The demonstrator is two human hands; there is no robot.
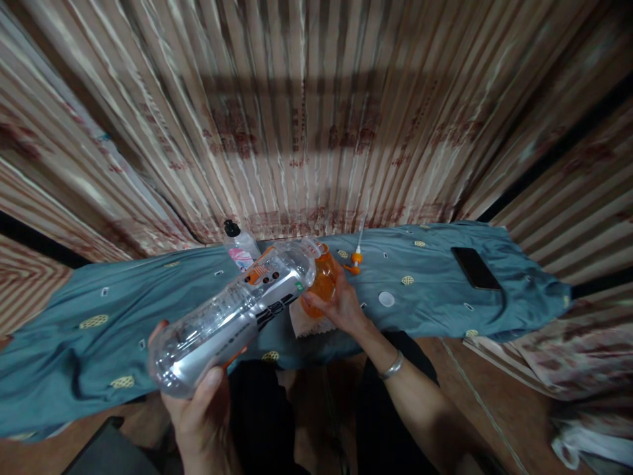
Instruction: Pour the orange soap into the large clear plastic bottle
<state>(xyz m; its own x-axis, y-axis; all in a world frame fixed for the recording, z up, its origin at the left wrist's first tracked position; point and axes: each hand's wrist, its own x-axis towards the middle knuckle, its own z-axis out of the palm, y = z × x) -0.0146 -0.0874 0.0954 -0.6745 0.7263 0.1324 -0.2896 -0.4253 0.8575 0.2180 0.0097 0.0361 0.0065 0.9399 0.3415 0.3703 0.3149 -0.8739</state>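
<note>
My left hand (200, 402) is wrapped round the base of a large clear plastic bottle (217, 330) with a silver and orange label. The bottle tilts, its mouth end up and to the right, at the neck of an orange bottle (324, 280). Whether the two mouths touch I cannot tell. My right hand (341, 300), a silver bracelet at its wrist, grips the orange bottle. Under that bottle lies a pale cloth or tissue (306, 323). An orange and white pump head (356, 258) rests just right of my right hand, and a round white cap (386, 299) lies nearer to me.
A clear bottle with a black top and pink label (241, 245) stands behind the large bottle. A black phone (475, 268) lies on the right of the teal patterned cloth (430, 303). Striped curtains (306, 132) hang close behind.
</note>
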